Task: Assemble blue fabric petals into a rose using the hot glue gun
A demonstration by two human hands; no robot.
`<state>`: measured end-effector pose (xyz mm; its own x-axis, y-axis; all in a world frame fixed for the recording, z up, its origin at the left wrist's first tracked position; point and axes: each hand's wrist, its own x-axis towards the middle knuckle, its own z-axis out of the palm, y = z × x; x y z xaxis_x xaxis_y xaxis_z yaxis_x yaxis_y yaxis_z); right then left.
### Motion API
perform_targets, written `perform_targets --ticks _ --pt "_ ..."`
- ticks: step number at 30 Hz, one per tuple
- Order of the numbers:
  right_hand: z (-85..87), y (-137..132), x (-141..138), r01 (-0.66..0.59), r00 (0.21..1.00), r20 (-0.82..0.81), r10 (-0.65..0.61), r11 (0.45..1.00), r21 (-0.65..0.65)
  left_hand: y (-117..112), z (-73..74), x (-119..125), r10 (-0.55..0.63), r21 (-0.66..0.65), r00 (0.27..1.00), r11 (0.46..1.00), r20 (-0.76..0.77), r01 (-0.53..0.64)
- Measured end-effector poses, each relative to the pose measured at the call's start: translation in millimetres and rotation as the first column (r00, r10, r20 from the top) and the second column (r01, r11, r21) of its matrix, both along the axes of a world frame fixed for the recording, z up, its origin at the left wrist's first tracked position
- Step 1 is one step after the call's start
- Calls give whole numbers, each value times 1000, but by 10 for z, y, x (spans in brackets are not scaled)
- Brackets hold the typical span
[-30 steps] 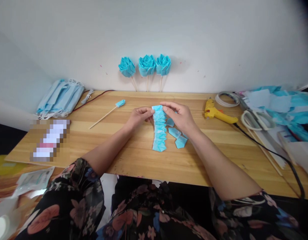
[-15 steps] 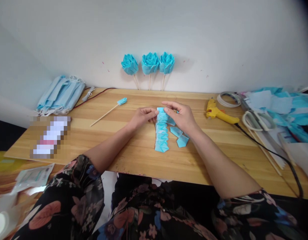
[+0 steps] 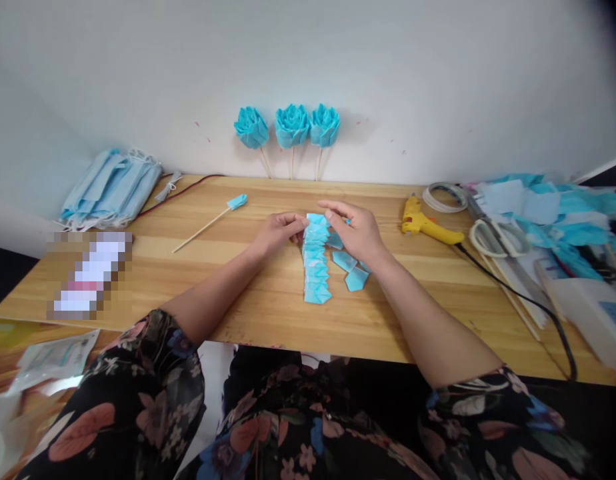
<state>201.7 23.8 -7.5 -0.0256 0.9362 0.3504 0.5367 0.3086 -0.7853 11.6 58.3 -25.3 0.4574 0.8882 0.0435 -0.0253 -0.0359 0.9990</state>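
Folded light-blue petals (image 3: pixel 316 257) lie overlapped in a column on the wooden table, their points to the right. My left hand (image 3: pixel 284 231) has its fingers curled, thumb and forefinger at the left edge of the topmost folded petal (image 3: pixel 317 219). At that petal's right corner is the thumb of my right hand (image 3: pixel 355 230); its forefinger stretches out above and the other fingertips are hidden. Several loose folded petals (image 3: pixel 357 279) lie partly beneath my right hand. To the left rests a thin wooden stick (image 3: pixel 201 231) with a blue folded tip (image 3: pixel 237 201).
Three blue flowers on sticks (image 3: pixel 293 127) lean against the wall. A stack of face masks (image 3: pixel 111 190) sits at the back left, above a blurred-out object (image 3: pixel 91 277). On the right are a yellow glue gun (image 3: pixel 431 225) with its black cord, scissors (image 3: pixel 498 240) and blue scraps (image 3: pixel 553 207).
The whole view has shifted slightly, so things sit further left. Both hands stay at the top petal with little change in their pose.
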Motion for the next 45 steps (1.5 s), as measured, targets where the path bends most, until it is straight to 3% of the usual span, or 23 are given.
perform_targets --ticks 7,12,17,24,30,37,45 --pt "-26 24 26 -15 999 40 12 998 59 16 -49 12 32 12 999 999 4 -32" --pt "-6 25 40 -19 1000 12 19 1000 22 15 -56 7 39 12 999 999 18 -39" --pt "-13 19 15 -117 988 -108 114 993 -26 7 -33 4 27 15 1000 1000 9 -27" --pt "-38 30 -6 -187 976 -131 177 980 -67 -38 7 38 -21 42 1000 999 11 21" --pt "8 28 13 -177 979 -119 166 980 -88 -27 -8 50 -1 67 999 998 47 -2" --pt "60 53 97 -53 995 -90 52 998 -16 -18 11 33 46 64 997 997 57 -50" --pt "11 53 77 -175 979 -128 161 979 -104 -12 0 55 43 64 996 997 77 -48"
